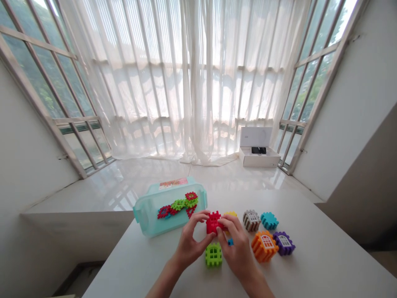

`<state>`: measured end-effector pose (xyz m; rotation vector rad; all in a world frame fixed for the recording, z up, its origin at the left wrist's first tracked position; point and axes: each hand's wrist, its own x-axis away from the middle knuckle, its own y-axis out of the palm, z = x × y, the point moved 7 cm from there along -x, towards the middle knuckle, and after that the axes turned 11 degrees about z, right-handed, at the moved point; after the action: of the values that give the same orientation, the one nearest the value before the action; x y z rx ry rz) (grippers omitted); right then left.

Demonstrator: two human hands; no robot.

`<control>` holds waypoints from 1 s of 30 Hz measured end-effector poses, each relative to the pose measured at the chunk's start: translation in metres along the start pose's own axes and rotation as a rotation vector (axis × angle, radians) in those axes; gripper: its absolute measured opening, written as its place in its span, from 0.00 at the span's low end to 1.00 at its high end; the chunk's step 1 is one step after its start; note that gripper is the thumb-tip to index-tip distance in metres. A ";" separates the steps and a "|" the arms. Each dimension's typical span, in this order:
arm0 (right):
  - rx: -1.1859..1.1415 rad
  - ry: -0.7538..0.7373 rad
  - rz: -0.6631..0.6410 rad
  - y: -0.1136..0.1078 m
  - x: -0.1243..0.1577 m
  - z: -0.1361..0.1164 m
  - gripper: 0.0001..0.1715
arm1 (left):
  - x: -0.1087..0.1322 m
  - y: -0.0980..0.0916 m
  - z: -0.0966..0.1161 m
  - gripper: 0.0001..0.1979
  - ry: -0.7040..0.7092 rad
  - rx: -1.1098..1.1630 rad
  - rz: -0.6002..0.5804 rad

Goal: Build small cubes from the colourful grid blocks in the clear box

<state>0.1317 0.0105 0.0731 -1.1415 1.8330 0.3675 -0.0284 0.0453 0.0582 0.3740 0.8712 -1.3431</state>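
Note:
Both my hands grip a red toothed block above the white table. My left hand pinches it from the left side, thumb at its lower edge. From the right, my right hand has its fingers and thumb on the same block. Just below them lies a green window piece. A yellow piece and a small blue piece are partly hidden by my right hand.
A teal bin with red and green pieces stands at the left. Grey, teal, orange and purple blocks sit at the right. An open white box is farther back.

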 end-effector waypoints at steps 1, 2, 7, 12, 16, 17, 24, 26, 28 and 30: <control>0.002 0.003 0.011 -0.001 0.000 0.001 0.11 | 0.001 0.001 0.000 0.16 -0.014 0.006 -0.003; 0.002 0.004 0.017 -0.001 0.000 0.002 0.10 | 0.002 0.002 0.000 0.15 -0.025 0.005 -0.006; -0.003 -0.045 0.010 -0.001 0.000 -0.002 0.11 | 0.003 0.003 -0.007 0.12 -0.041 -0.026 -0.050; 0.006 -0.083 0.076 -0.010 -0.002 -0.006 0.11 | -0.015 0.001 -0.025 0.10 -0.107 -0.052 -0.038; -0.031 -0.109 0.131 -0.020 -0.004 -0.011 0.12 | -0.021 0.007 -0.029 0.10 -0.114 -0.046 -0.126; -0.045 -0.111 0.137 -0.021 -0.004 -0.012 0.12 | -0.020 0.007 -0.029 0.10 -0.111 -0.045 -0.131; -0.111 -0.085 0.134 -0.024 0.001 -0.009 0.14 | -0.005 0.011 -0.034 0.10 -0.091 -0.102 -0.137; -0.124 -0.073 0.128 -0.023 0.002 -0.008 0.14 | -0.004 0.011 -0.035 0.11 -0.085 -0.117 -0.137; -0.130 -0.062 0.120 -0.023 0.003 -0.007 0.14 | -0.005 0.012 -0.036 0.11 -0.082 -0.125 -0.145; -0.134 -0.053 0.107 -0.022 0.004 -0.007 0.14 | -0.004 0.014 -0.036 0.10 -0.080 -0.131 -0.162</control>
<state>0.1452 -0.0079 0.0777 -1.1149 1.8499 0.5849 -0.0272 0.0761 0.0350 0.1491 0.9319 -1.4305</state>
